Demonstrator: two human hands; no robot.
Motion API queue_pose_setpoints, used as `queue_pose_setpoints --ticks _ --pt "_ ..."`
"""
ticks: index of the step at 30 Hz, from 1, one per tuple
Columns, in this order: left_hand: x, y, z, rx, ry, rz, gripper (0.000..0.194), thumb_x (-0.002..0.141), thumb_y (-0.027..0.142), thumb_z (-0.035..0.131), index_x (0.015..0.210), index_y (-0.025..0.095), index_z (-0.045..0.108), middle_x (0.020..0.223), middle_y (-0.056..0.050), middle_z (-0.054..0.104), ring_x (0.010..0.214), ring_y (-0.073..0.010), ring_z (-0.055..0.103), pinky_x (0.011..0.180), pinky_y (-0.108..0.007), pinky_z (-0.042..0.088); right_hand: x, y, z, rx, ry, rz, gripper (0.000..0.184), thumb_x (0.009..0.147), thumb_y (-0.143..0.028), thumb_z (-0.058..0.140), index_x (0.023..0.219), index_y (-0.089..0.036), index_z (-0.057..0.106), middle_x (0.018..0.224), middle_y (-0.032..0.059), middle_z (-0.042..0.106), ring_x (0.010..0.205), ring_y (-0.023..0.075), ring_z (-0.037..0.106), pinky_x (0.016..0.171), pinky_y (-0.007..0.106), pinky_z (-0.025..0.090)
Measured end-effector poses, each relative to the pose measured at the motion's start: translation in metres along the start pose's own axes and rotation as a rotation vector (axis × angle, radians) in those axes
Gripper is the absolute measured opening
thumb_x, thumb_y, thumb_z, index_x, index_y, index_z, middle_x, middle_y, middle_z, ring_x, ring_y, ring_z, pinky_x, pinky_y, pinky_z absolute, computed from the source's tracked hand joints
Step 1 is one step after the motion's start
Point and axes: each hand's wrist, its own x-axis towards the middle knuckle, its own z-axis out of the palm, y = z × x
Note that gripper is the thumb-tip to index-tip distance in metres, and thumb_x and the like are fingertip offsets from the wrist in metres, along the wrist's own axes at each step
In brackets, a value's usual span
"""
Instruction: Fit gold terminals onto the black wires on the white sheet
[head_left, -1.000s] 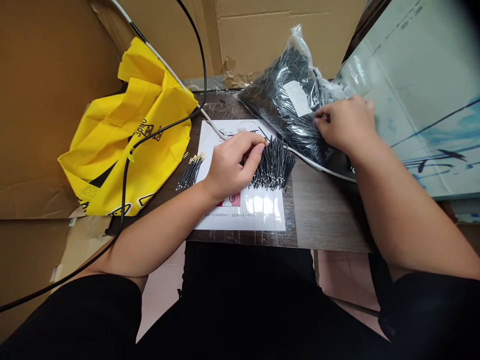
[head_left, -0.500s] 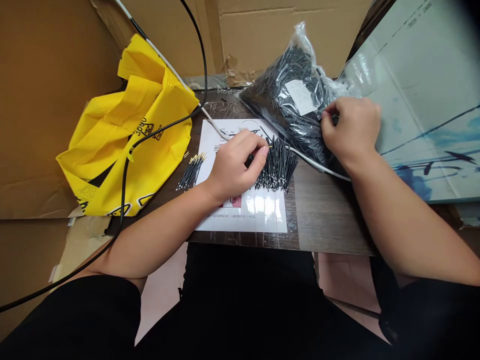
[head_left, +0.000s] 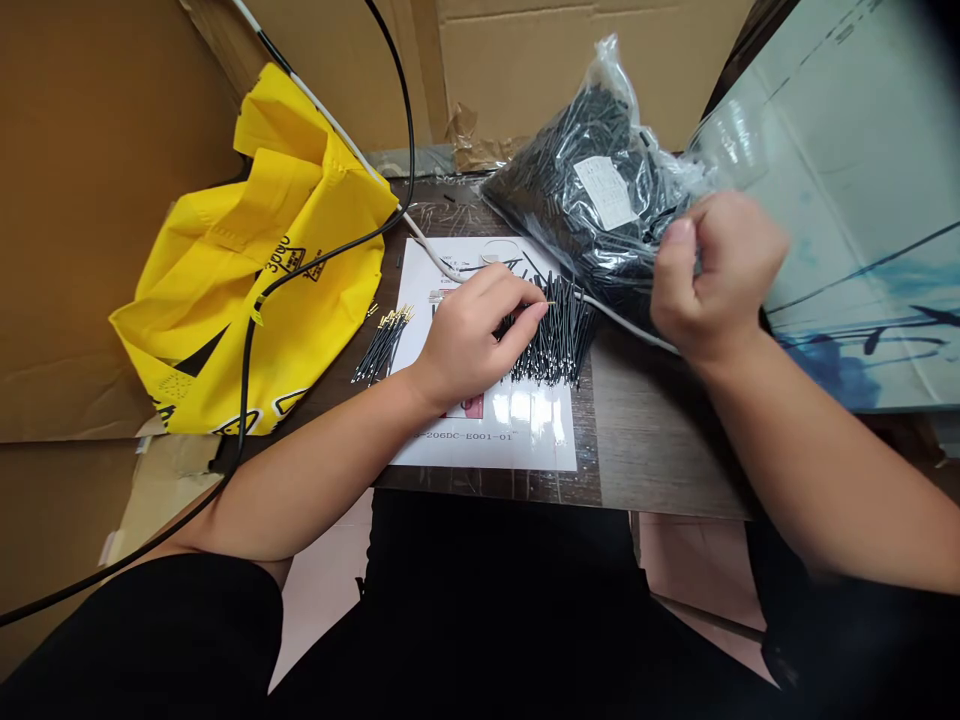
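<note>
Your left hand pinches a gold tip over the sheet; your right hand curls right of it, contents hidden; wires across the sheet's right edge seem light, springy: grip ends

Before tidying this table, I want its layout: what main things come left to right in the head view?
Yellow bag, small pile of gold-tipped wires, left hand, clear bag, right hand, blue-and-white panel.

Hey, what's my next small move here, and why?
Probably bring your right hand toward your left hand: the left pinches a thin gold-tipped piece by the black wires, while the right is curled near the bag of short black pieces. I can't tell whether it holds one.
</note>
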Motion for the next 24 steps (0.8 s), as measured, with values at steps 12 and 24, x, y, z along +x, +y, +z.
queue_pose_setpoints --ticks 12,24 --pt "0.0 -0.001 0.001 -0.052 -0.02 0.036 0.012 0.094 0.024 0.056 0.098 0.021 0.067 0.087 -0.003 0.067 0.084 -0.011 0.061 0.076 -0.026 0.052 -0.014 -0.047 0.008 0.336 -0.204 -0.303 0.012 0.095 -0.034 0.057 0.097 -0.025 0.065 0.088 0.0018 0.071 0.079 0.017 0.063 0.074 0.035 0.049" --pt "0.0 0.0 0.002 -0.078 -0.011 0.008 0.012 0.093 0.026 0.059 0.099 0.023 0.069 0.088 -0.002 0.068 0.083 -0.0106 0.063 0.075 -0.027 0.053 -0.014 -0.043 0.008 0.37 -0.236 -0.157 0.017 0.096 -0.034 0.053 0.094 -0.024 0.067 0.085 0.003 0.073 0.079 0.0177 0.065 0.077 0.036 0.049"
